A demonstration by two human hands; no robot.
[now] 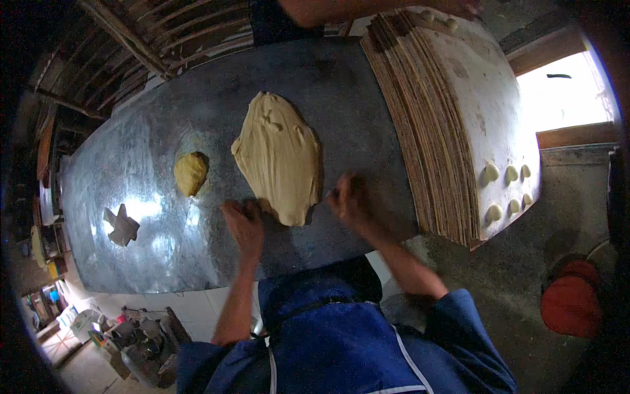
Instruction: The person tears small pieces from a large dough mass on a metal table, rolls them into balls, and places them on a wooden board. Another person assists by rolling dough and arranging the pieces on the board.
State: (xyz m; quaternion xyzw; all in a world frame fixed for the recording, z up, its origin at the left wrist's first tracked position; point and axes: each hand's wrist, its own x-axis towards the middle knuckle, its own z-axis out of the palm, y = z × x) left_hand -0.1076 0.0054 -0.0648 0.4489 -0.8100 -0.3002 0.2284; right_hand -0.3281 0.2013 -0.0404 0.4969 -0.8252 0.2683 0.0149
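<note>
A large pale slab of dough (281, 157), with stretched ridges on top, lies in the middle of the dark smooth worktable (354, 111). Close by its lower left edge is my left hand (244, 226), its fingers curled in; whatever they may hold is hidden. My right hand (354, 202) is off the dough's lower right side, a little apart from it and smeared by motion, so its fingers are unclear. To the left of the dough sits a smaller yellow lump (190, 174). Farther left lies a grey, jagged-edged piece (121, 226) whose kind I cannot tell.
At the right rises a tall stack of thin boards (426, 125), with several small dough pieces (512, 174) on top. Across the table another person's forearm (354, 10) reaches toward the stack. A red rounded object (571, 299) stands on the floor at right; cluttered equipment (144, 341) is lower left.
</note>
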